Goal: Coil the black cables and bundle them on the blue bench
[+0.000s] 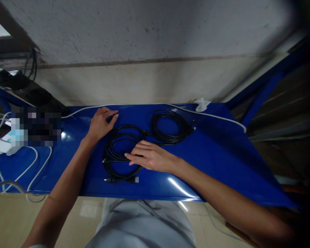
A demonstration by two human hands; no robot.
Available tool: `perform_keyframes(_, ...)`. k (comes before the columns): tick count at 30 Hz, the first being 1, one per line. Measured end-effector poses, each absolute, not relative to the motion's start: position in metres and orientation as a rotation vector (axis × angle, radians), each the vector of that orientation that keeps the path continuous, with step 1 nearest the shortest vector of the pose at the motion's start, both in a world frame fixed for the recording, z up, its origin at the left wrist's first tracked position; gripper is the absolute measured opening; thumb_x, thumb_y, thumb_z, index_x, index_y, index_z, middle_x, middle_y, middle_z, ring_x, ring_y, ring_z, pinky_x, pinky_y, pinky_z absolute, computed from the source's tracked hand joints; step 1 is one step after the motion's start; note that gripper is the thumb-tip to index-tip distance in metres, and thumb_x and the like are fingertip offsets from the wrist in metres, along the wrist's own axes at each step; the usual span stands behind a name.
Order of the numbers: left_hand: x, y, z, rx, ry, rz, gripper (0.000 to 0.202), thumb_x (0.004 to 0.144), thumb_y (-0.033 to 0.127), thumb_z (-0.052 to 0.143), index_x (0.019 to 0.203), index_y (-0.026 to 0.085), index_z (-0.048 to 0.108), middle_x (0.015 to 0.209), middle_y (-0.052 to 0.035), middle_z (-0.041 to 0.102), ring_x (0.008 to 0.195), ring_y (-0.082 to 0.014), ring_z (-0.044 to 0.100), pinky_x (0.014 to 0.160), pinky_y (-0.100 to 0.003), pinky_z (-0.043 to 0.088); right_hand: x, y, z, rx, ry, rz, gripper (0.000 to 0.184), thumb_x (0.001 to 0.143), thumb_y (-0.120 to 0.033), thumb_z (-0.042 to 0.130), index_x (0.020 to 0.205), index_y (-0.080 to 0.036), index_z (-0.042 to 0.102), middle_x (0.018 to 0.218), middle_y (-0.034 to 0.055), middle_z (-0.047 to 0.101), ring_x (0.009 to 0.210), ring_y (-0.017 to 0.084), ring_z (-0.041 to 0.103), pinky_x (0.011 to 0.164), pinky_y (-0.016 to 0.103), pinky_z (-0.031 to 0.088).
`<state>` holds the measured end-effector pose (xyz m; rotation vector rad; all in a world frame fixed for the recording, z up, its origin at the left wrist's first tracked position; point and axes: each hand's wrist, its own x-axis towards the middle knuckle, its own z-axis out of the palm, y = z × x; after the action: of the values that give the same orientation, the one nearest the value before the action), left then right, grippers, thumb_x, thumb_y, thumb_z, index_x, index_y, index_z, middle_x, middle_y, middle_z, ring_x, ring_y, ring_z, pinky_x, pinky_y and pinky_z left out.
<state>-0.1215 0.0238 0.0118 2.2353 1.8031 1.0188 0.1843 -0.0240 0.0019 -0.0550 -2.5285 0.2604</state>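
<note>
Two sets of coiled black cable lie side by side on the blue tabletop (150, 189). Over the nearer left cable coil (122, 126) rests my right hand (151, 157), palm down, its fingers stretched across the loops and partly hiding them. My left hand (100, 122) hovers by the upper left of that coil, thumb and fingers apart, with nothing between them. A cable plug (109, 180) and a flat connector with a pale end (136, 179) lie at the coil's lower edge. The right cable coil (167, 141) sits farther back, its ends pointing right.
White cords and a white power strip (6, 146) lie at the left, near a black object (33, 91) and a blurred-out patch. A white cord (214, 117) runs along the back edge by the wall. A crumpled white scrap (202, 104) sits at the back right.
</note>
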Motion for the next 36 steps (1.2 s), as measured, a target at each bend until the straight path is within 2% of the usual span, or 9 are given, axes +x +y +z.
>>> perform_keyframes(2,-0.119,0.024,0.016,2.245,1.781,1.091,0.035,0.104,0.048,0.068,0.125,0.026,0.085,0.115,-0.0105,0.074,0.113,-0.0302,0.067,0.114,-0.05,0.048,0.184,-0.025,0.002,-0.052,-2.539,0.292,0.028,0.114,-0.023,0.062,0.141,-0.013,0.067,0.103,0.0078,0.077,0.1,0.017,0.07,0.089,0.033,0.056)
perform_keyframes(6,-0.11,0.02,0.027,2.199,1.705,1.143,0.031,0.102,0.05,0.072,0.115,0.026,0.088,0.117,-0.011,0.075,0.116,-0.0306,0.067,0.116,-0.051,0.047,0.183,-0.027,0.002,-0.068,-2.513,0.319,0.029,0.115,-0.026,0.063,0.139,-0.011,0.068,0.102,0.0085,0.077,0.098,0.017,0.071,0.088,0.033,0.058)
perform_keyframes(10,-0.1,0.012,0.034,2.149,1.445,0.952,0.031,0.102,0.052,0.074,0.116,0.028,0.087,0.116,-0.0094,0.081,0.112,-0.0288,0.072,0.107,-0.046,0.054,0.182,-0.028,0.002,-0.082,-2.442,0.315,0.028,0.113,-0.025,0.065,0.138,-0.011,0.068,0.102,0.0087,0.078,0.095,0.017,0.071,0.085,0.033,0.058)
perform_keyframes(15,-0.093,0.009,0.036,2.067,1.239,0.796,0.041,0.09,0.052,0.089,0.124,0.028,0.086,0.115,-0.0104,0.082,0.105,-0.0279,0.075,0.098,-0.042,0.059,0.182,-0.031,0.005,-0.049,-2.357,0.307,0.031,0.11,-0.021,0.07,0.139,-0.011,0.066,0.1,0.0079,0.079,0.093,0.017,0.07,0.082,0.033,0.058)
perform_keyframes(19,-0.095,0.009,0.036,2.08,1.181,0.762,0.027,0.097,0.046,0.082,0.114,0.026,0.088,0.112,-0.0107,0.083,0.103,-0.0256,0.077,0.095,-0.039,0.061,0.18,-0.038,0.006,0.003,-2.367,0.285,0.03,0.11,-0.019,0.068,0.14,-0.011,0.065,0.101,0.0082,0.079,0.097,0.018,0.071,0.085,0.034,0.059)
perform_keyframes(23,-0.093,0.008,0.037,2.111,1.136,0.754,0.027,0.098,0.045,0.082,0.114,0.024,0.088,0.108,-0.0096,0.082,0.096,-0.0227,0.076,0.089,-0.035,0.061,0.176,-0.043,0.002,0.036,-2.386,0.256,0.024,0.112,-0.02,0.066,0.134,-0.013,0.068,0.097,0.0063,0.078,0.092,0.017,0.071,0.082,0.034,0.059)
perform_keyframes(28,-0.086,0.005,0.036,2.109,1.19,0.747,0.022,0.101,0.044,0.079,0.108,0.024,0.088,0.107,-0.0078,0.082,0.098,-0.022,0.076,0.087,-0.034,0.058,0.174,-0.045,0.002,0.083,-2.362,0.233,0.021,0.112,-0.024,0.067,0.128,-0.011,0.071,0.094,0.0054,0.078,0.086,0.016,0.071,0.08,0.033,0.06)
perform_keyframes(32,-0.086,0.006,0.031,2.133,1.189,0.732,0.02,0.102,0.041,0.077,0.103,0.024,0.087,0.104,-0.0067,0.082,0.095,-0.0209,0.076,0.087,-0.034,0.056,0.174,-0.044,0.004,0.087,-2.336,0.337,0.027,0.11,-0.03,0.072,0.126,-0.008,0.074,0.096,0.0075,0.08,0.088,0.017,0.073,0.083,0.034,0.062)
perform_keyframes(36,-0.087,0.007,0.028,2.139,1.198,0.714,0.021,0.103,0.041,0.076,0.101,0.023,0.087,0.101,-0.0067,0.082,0.09,-0.0205,0.075,0.085,-0.035,0.055,0.174,-0.043,0.002,0.05,-2.348,0.496,0.025,0.11,-0.033,0.072,0.125,-0.013,0.077,0.103,0.0094,0.083,0.092,0.019,0.077,0.084,0.036,0.063)
